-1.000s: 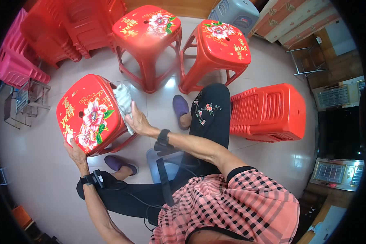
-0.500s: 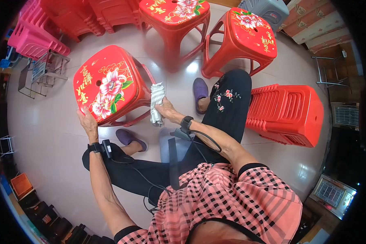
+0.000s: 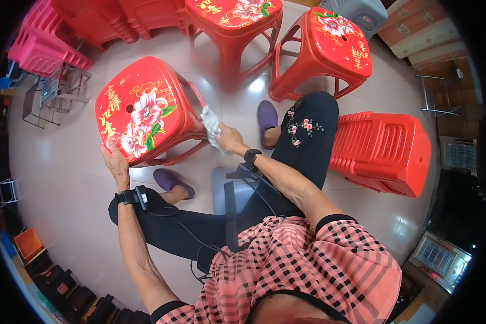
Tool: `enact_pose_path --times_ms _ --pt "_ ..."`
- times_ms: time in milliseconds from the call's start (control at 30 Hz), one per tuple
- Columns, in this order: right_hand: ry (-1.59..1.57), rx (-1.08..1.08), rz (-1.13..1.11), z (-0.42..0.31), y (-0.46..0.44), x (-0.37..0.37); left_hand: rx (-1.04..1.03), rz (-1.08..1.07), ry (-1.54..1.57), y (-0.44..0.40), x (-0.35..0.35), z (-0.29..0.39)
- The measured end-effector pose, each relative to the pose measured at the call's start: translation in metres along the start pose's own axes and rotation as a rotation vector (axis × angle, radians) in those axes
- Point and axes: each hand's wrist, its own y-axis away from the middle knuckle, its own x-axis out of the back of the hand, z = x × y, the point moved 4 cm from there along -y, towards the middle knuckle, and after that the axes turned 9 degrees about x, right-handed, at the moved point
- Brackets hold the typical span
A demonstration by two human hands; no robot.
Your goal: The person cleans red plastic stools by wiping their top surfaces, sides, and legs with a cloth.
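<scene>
A red plastic stool [image 3: 110, 100] with printed flowers and gold characters stands in front of me to the left. My left hand [image 3: 115, 160] grips the near corner of its seat, fingertips over the top edge. In my right hand [image 3: 231, 140] is a crumpled white-and-grey cloth [image 3: 211, 125], bunched between fingers and thumb. The cloth is at the right side of the stool, by its legs; whether it touches the plastic I cannot tell.
Two more flowered stools, one at the top middle [image 3: 221, 13] and one to its right [image 3: 329, 40], stand ahead. A stack of red stools [image 3: 378, 151] lies on its side at my right. Pink stools [image 3: 48, 43] are stacked at the far left. Purple slippers [image 3: 267, 121] are on my feet.
My right hand has shifted slightly right and up, and the cloth has gone from a flat folded strip to a crumpled bunch. The left hand stays on the stool's corner.
</scene>
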Motion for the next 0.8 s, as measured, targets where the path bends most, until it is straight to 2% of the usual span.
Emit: enact_pose_path --times_ms 100,133,233,367,400,500,533,600,667,700,733,767,800 --pt "-0.118 -0.095 0.121 0.052 -0.001 -0.031 0.022 -0.017 0.079 0.003 0.000 0.005" --pt "-0.095 -0.070 0.228 0.053 0.001 -0.035 0.022 -0.003 0.056 0.003 0.000 0.003" --pt "-0.281 -0.024 0.375 0.031 -0.004 -0.025 0.023 0.015 0.010 -0.001 -0.002 -0.002" --pt "-0.460 0.517 0.591 -0.059 0.013 0.023 0.002 0.001 0.002 0.001 0.001 0.002" --pt "-0.311 0.684 0.592 -0.066 0.007 0.021 -0.013 0.003 0.007 0.003 0.002 0.006" --pt "-0.306 0.259 0.301 -0.043 -0.006 0.009 -0.051 -0.009 -0.007 0.005 0.004 0.011" --pt "-0.212 0.380 0.383 -0.021 -0.010 0.000 -0.053 0.005 0.004 0.005 0.003 0.010" --pt "-0.087 0.236 0.166 0.017 -0.016 -0.015 -0.077 0.005 0.019 0.004 0.003 0.009" --pt "-0.037 0.217 0.045 0.079 -0.033 -0.054 -0.099 0.016 0.050 0.003 0.001 0.010" --pt "-0.130 0.116 -0.026 0.088 -0.026 -0.058 -0.106 0.026 0.067 0.003 0.001 0.009" --pt "-0.140 0.080 -0.034 0.091 -0.015 -0.055 -0.109 0.033 0.081 0.004 0.002 0.007" --pt "-0.164 -0.045 -0.045 0.089 -0.007 -0.050 -0.133 0.059 0.064 0.003 0.001 0.003" --pt "-0.187 -0.074 0.052 0.082 -0.005 -0.046 -0.155 0.084 0.046 0.001 -0.001 -0.002"
